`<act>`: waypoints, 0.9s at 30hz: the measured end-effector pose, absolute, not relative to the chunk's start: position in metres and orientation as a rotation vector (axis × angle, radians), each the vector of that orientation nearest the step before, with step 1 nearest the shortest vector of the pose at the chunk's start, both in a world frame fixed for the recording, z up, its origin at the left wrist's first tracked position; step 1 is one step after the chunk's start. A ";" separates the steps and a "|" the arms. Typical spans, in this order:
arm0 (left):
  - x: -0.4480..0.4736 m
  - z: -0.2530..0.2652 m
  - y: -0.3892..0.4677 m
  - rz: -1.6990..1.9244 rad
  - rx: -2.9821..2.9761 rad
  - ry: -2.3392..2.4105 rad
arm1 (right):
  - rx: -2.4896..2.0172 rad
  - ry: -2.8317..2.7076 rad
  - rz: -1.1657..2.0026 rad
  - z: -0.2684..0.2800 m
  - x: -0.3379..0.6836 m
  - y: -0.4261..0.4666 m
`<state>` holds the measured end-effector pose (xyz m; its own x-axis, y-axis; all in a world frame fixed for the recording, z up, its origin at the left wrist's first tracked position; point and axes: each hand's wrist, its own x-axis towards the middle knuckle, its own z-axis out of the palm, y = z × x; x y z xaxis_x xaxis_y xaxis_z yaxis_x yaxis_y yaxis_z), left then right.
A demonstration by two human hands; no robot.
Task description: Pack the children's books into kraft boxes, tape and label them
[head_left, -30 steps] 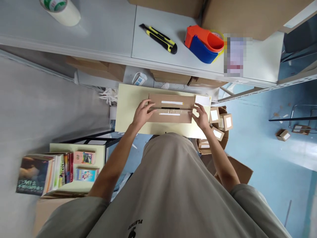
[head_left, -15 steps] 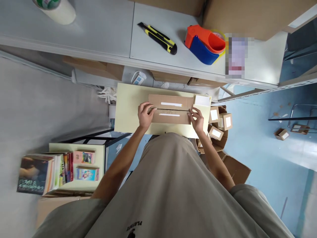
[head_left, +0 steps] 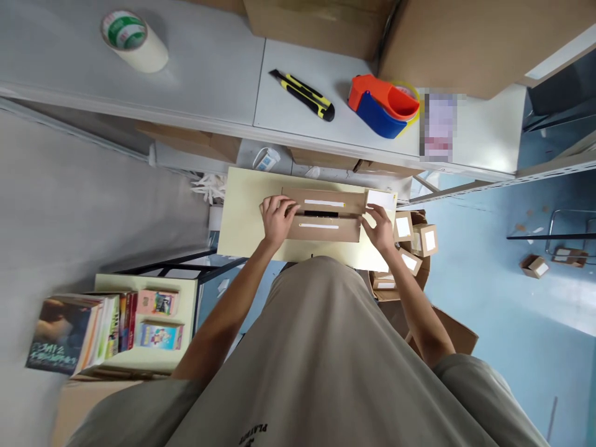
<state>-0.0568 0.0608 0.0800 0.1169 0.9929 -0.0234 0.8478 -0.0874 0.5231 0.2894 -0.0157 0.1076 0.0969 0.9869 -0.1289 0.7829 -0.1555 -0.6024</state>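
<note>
A flat brown cardboard box (head_left: 326,233) lies on the pale yellow table (head_left: 246,236) in front of me. Its two long flaps each carry a white strip, and between them runs a narrow gap with something black (head_left: 321,213) showing inside. My left hand (head_left: 278,218) is curled over the box's left end, its fingertips closed on the flap edges at the gap. At the right end is my right hand (head_left: 378,226), thumb and fingers apart, with the thumb close to the box's corner. A white label stack (head_left: 380,198) sits just behind this hand.
On the grey shelf beyond the table lie a box cutter (head_left: 305,96), an orange and blue tape dispenser (head_left: 384,105) and a tape roll (head_left: 135,43). Small cartons (head_left: 424,239) fill a box at the right. Books (head_left: 84,329) stand at the lower left.
The gap between the flaps has widened, and something black now shows in it. My right hand has shifted slightly right, its fingers spread from the seam. The view has tilted a little.
</note>
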 end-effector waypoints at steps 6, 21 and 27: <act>0.011 0.148 0.117 0.783 2.192 1.575 | -1.865 -1.946 0.201 0.196 0.301 0.072; 0.083 0.173 0.110 1.320 1.797 1.134 | -2.133 -1.894 0.148 0.216 0.282 0.169; 0.053 0.157 0.030 1.305 1.416 1.065 | -1.622 -1.512 0.891 0.205 0.245 0.043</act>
